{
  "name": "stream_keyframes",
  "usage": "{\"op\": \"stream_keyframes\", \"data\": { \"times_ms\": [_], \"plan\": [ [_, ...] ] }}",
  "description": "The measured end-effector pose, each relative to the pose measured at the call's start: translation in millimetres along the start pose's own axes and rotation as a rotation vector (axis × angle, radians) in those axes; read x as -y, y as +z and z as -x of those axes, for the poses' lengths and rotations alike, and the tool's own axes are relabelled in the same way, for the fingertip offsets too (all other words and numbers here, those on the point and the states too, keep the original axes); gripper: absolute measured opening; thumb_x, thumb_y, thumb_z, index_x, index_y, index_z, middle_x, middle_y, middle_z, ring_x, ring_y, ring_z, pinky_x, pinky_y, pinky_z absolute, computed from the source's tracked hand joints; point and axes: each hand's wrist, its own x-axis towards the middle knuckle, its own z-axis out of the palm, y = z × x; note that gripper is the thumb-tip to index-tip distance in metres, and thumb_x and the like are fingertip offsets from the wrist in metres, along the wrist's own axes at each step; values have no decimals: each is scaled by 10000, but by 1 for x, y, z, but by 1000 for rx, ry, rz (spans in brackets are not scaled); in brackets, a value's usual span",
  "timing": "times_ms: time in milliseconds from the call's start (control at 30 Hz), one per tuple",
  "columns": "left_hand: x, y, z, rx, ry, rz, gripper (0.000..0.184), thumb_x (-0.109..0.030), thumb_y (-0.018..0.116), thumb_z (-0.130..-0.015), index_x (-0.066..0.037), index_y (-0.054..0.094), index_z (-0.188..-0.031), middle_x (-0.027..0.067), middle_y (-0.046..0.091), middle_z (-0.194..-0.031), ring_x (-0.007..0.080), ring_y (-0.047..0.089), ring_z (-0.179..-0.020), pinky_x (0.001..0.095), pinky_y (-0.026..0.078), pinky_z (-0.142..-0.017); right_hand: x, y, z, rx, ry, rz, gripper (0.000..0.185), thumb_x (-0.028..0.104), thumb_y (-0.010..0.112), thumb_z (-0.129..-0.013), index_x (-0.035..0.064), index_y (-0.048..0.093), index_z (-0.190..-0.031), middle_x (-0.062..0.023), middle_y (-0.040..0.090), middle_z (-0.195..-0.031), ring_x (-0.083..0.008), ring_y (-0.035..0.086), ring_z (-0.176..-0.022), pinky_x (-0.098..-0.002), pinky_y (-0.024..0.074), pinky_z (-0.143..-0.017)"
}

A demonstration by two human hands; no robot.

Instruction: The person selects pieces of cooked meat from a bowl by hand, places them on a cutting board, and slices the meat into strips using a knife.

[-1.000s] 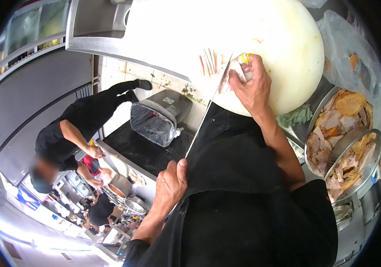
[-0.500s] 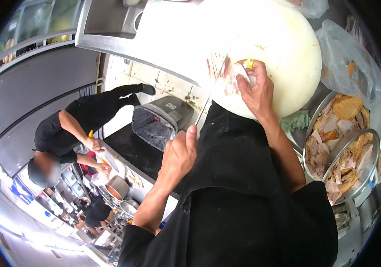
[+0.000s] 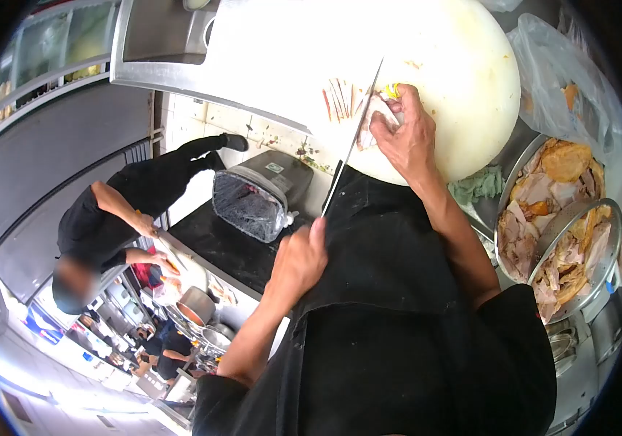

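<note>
My left hand (image 3: 298, 263) is closed on the handle of a long, thin knife (image 3: 343, 164), whose blade slants up and right over the round white cutting board (image 3: 470, 94). The fingers of my right hand (image 3: 409, 138) are bent round a pale piece of meat (image 3: 371, 134) near the board's left part, with a small yellow item (image 3: 391, 91) at the fingertips. The blade lies along the left side of this meat. Left of the blade, several thin slices with reddish edges (image 3: 338, 100) stand side by side.
At the right are a metal bowl of meat (image 3: 521, 251), a strainer (image 3: 610, 207), a plastic bag (image 3: 561, 80) and a green cloth (image 3: 479, 185). A lined bin (image 3: 253, 203) and a co-worker in black (image 3: 133, 185) are at the left. The sink (image 3: 162, 36) is upper left.
Compared with half a second ago, the knife blade reaches farther up across the board beside the meat. My left hand sits slightly lower and farther right. The view has shifted a little.
</note>
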Motion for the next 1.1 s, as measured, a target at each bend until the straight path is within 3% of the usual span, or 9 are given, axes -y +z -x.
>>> {"op": "stream_keyframes", "data": {
  "times_ms": [200, 500, 633, 667, 700, 833, 867, 967, 1100],
  "plan": [
    [-24, -11, -40, -121, 89, 98, 570, -416, 396, -1070, 71, 632, -892, 372, 612, -802, 574, 590, -887, 613, 462, -764, -16, 0, 4, -17, -82, -232, 391, 85, 702, -818, -10, 518, -1150, -188, 666, -935, -310, 680, -861, -420, 544, -772],
    [-1, -3, 22, -102, -27, -19, 564, -460, 420, -1056, 13, 536, -771, 364, 614, -745, 569, 614, -776, 624, 476, -704, -5, -2, 8, -14, 18, -15, 404, 67, 700, -796, 6, 498, -1140, -175, 657, -912, -309, 674, -847, -421, 542, -747],
    [9, 0, 18, -59, -19, -64, 556, -456, 422, -1051, 35, 606, -864, 373, 630, -798, 569, 618, -814, 621, 487, -766, 3, -4, 7, 27, 10, 72, 406, 57, 682, -795, 9, 501, -1155, -183, 668, -931, -321, 689, -876, -433, 547, -759],
    [-1, 2, 2, 30, -94, -118, 523, -366, 357, -1070, 55, 626, -915, 380, 603, -865, 559, 576, -941, 596, 457, -796, 3, -4, 11, 53, 23, 67, 405, 55, 680, -797, 5, 500, -1157, -185, 670, -940, -321, 691, -880, -435, 548, -763],
    [0, 15, -18, -13, 22, -84, 559, -387, 344, -1072, 57, 630, -888, 387, 597, -900, 562, 567, -952, 604, 454, -803, 3, -4, 11, 72, 23, 62, 405, 54, 677, -800, 1, 499, -1159, -187, 672, -950, -320, 692, -884, -437, 548, -766],
    [-29, 0, -47, -130, 44, 50, 604, -455, 408, -1056, 60, 640, -841, 385, 620, -826, 575, 601, -888, 613, 471, -799, 1, -5, 13, 52, 83, -163, 398, 52, 676, -809, -17, 496, -1158, -187, 684, -976, -307, 697, -903, -437, 548, -777],
    [-29, -8, -46, -130, 50, 77, 606, -455, 406, -1059, 62, 639, -844, 387, 616, -821, 578, 598, -882, 614, 468, -785, -9, -4, 15, 8, -84, -132, 402, 49, 683, -811, -24, 493, -1157, -174, 690, -971, -291, 702, -887, -407, 557, -763],
    [-21, -14, -19, -149, 49, 131, 612, -456, 402, -1062, 68, 616, -830, 396, 600, -805, 585, 590, -881, 617, 454, -762, -10, -8, 20, -21, -107, -52, 417, 41, 691, -803, -13, 490, -1165, -165, 687, -944, -273, 708, -858, -376, 562, -738],
    [-10, -8, 12, -97, 1, 78, 603, -460, 399, -1063, 49, 569, -788, 387, 589, -762, 584, 591, -823, 610, 461, -730, -3, -3, 21, -19, 15, -124, 399, 31, 686, -798, -2, 492, -1145, -165, 675, -928, -268, 715, -827, -366, 561, -710]
  ]
}}
